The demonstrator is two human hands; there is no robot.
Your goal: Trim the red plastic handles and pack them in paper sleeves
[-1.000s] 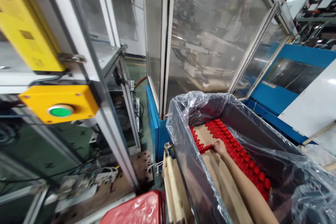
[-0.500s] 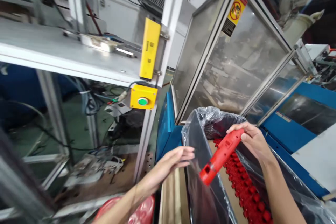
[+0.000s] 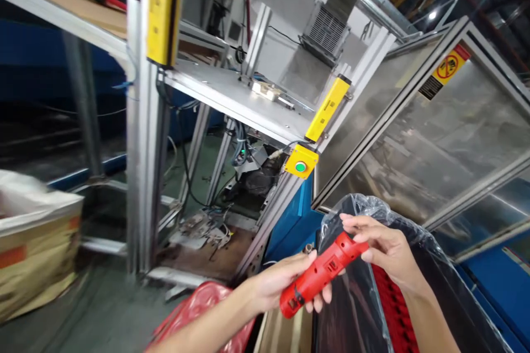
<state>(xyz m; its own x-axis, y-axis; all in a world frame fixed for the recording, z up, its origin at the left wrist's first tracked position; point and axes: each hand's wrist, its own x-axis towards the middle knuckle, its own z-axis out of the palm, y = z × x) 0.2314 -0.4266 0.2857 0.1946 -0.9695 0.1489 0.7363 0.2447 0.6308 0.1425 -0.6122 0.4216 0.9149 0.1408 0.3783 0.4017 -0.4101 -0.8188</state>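
A red plastic tube-like housing [image 3: 317,276] with small holes and rectangular cutouts lies slanted between both hands; a dark mark or band crosses it near its lower end. My left hand [image 3: 285,278] cradles it from below, fingertips showing past its underside. My right hand [image 3: 385,248] has fingers and thumb around its upper end. A small metallic bit [image 3: 308,248] shows by my left thumb, too small to name. Under my right forearm, a box lined with clear plastic [image 3: 348,298] contains rows of red parts [image 3: 395,309], partly hidden by the arm.
An aluminium-framed bench [image 3: 232,94] stands ahead, with yellow sensor bars and a yellow box with a green button [image 3: 301,167]. A clear-panelled machine guard [image 3: 447,138] rises at right. A red stool-like seat [image 3: 199,314] and a large sack [image 3: 37,248] are lower left.
My left hand, earlier apart from the red housing, now supports it from below. The housing has moved left and slightly down in view. My head view has swung left.
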